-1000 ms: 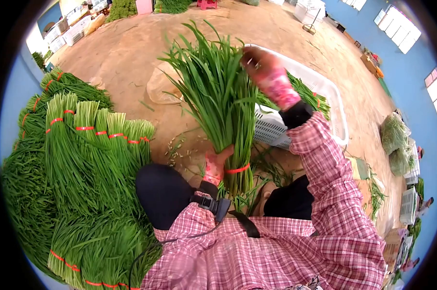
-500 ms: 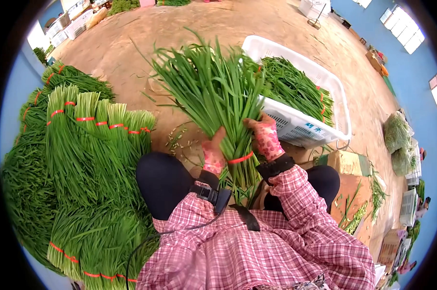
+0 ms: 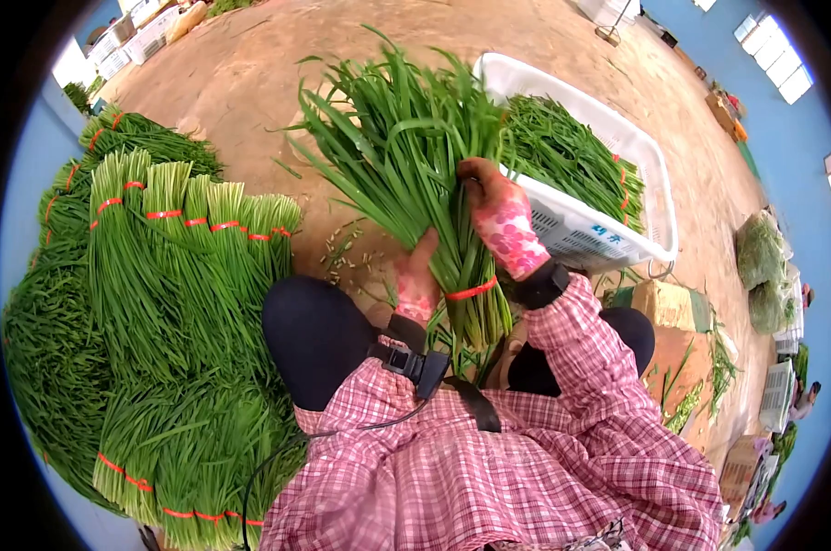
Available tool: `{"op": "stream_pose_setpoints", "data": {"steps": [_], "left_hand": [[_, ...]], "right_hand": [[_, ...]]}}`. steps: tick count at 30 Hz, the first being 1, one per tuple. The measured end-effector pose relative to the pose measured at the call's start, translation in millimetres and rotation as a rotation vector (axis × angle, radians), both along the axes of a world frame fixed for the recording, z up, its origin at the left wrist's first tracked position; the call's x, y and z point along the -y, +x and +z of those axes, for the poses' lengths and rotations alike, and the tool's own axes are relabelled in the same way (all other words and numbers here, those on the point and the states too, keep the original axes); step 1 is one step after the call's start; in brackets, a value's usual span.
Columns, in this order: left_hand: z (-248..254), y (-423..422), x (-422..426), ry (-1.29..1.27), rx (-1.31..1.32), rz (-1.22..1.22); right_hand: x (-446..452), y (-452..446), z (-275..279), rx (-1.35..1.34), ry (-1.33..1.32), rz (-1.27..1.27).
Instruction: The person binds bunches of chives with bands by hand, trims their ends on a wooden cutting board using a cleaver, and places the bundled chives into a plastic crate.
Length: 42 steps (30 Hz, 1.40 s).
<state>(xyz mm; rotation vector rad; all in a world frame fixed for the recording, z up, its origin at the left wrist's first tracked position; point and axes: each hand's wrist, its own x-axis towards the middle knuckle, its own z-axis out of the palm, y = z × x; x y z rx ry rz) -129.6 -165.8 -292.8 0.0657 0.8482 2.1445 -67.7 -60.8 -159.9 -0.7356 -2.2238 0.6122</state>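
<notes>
A bunch of garlic chives (image 3: 415,165) stands upright between my knees, its leaves fanned out at the top. A red band (image 3: 471,289) circles the bunch near its stem ends. My left hand (image 3: 419,277), in a pink patterned glove with bare fingers, is closed around the left side just above the band. My right hand (image 3: 498,209), gloved the same way, has its fingers curled against leaves on the right side, higher up. Part of each hand's grip is hidden by the leaves.
On my left lies a large pile of banded chive bunches (image 3: 149,275). Beyond my right hand, a white plastic crate (image 3: 608,241) holds more bunches. A wooden board (image 3: 677,363) with trimmings lies by my right knee. Cut bits (image 3: 347,253) litter the floor.
My right hand has moved up the bunch, away from the band, and its fingers now curl over the leaves. My left hand stays on the lower left side. The view has shifted slightly.
</notes>
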Motion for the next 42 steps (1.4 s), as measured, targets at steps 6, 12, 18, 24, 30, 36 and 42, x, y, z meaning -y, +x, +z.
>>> {"op": "stream_pose_setpoints", "data": {"steps": [6,12,18,24,30,36,42], "left_hand": [[-30,-3,-4,0.029,-0.030,-0.045],[6,-2,5,0.101,0.050,-0.099],[19,-3,10,0.118,0.157,-0.179],[27,-5,14,0.146,0.123,-0.283],[-25,-4,5,0.217,0.115,-0.266],[12,2,12,0.169,0.054,-0.194],[-42,-7,7,0.124,0.092,-0.209]], "right_hand": [[16,2,29,0.257,0.239,-0.028],[-7,-13,2,-0.113,-0.406,0.091],[-7,8,66,-0.336,-0.834,0.136],[-6,60,130,0.251,-0.358,0.553],[-22,-5,114,-0.067,-0.250,0.189],[-36,-27,80,-0.344,-0.734,0.179],[-52,24,128,-0.572,-0.838,0.443]]}}
